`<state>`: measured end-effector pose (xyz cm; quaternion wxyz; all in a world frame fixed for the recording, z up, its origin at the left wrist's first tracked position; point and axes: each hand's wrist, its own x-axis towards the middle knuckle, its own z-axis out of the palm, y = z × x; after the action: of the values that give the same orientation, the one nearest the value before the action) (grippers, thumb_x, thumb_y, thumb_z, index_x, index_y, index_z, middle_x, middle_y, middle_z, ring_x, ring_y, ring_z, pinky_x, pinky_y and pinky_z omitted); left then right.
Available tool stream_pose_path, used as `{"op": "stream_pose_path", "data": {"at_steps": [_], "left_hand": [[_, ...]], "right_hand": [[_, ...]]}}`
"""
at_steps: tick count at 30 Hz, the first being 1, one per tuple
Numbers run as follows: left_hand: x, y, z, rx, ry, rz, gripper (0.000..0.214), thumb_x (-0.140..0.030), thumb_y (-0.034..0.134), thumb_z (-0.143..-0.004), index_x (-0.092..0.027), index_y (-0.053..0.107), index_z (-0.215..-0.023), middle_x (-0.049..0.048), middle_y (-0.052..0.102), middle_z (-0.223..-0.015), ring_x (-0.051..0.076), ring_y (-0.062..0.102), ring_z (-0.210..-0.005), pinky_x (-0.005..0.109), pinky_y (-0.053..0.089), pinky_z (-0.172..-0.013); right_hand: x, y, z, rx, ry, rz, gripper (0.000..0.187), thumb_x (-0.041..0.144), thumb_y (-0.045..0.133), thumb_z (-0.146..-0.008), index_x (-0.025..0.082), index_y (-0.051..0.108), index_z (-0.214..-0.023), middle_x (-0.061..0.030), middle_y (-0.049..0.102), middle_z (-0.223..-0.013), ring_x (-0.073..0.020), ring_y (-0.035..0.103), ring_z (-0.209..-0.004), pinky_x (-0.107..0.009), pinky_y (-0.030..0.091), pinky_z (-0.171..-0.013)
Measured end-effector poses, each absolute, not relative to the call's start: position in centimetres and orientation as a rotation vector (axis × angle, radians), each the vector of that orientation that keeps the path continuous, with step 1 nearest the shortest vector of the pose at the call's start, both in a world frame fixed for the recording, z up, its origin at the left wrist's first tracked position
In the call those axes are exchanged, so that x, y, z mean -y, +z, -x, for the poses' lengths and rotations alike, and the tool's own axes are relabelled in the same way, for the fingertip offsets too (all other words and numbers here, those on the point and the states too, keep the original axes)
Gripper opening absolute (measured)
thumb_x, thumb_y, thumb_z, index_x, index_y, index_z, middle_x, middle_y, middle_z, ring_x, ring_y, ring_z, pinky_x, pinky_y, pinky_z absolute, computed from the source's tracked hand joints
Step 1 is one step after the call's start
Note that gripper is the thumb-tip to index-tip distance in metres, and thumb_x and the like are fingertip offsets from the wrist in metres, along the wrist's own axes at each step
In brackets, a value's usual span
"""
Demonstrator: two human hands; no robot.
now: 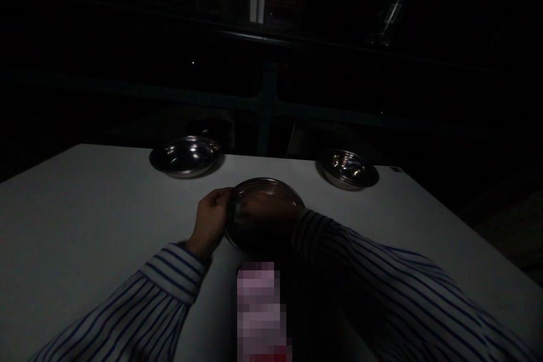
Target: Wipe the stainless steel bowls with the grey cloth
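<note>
In dim light, the left hand (211,216) is gripping the left rim of a steel plate (271,189) lying mid-table (85,209); the right hand (267,209) is resting inside it, its grip too dark to tell; two more steel bowls, one far left (186,155), one far right (348,168), are sitting apart near the back edge
</note>
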<state>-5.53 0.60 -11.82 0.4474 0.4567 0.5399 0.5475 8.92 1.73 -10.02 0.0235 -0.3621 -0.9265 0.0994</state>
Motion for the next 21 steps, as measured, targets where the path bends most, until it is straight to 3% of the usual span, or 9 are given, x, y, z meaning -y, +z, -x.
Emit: {"op": "stream_pose_path", "data": {"at_steps": [11, 21], "left_hand": [[-0.3, -11.4, 5.4, -1.398, 1.344, -1.174, 0.031, -0.03, 0.055, -0.067, -0.011, 0.067, -0.088, 0.0088, 0.07, -0.082, 0.021, 0.062, -0.076, 0.031, 0.046, -0.071], [-0.3, -11.6, 5.2, -1.451, 1.357, -1.175, 0.03, -0.033, 0.054, -0.067, -0.012, 0.066, -0.086, 0.0072, 0.069, -0.077, 0.02, 0.062, -0.07, 0.03, 0.046, -0.065]], "right_hand": [[-2.6, -7.9, -11.6, 2.86, 0.205, 1.393, 0.022, 0.018, 0.045, -0.084, 0.015, 0.065, -0.092, -0.012, 0.065, -0.102, -0.0211, 0.058, -0.096, -0.028, 0.039, -0.081], [-2.5, -7.5, -10.7, 2.883, 0.213, 1.363, 0.022, 0.017, 0.046, -0.082, 0.014, 0.066, -0.089, -0.0111, 0.065, -0.098, -0.0198, 0.059, -0.093, -0.026, 0.04, -0.076]]}}
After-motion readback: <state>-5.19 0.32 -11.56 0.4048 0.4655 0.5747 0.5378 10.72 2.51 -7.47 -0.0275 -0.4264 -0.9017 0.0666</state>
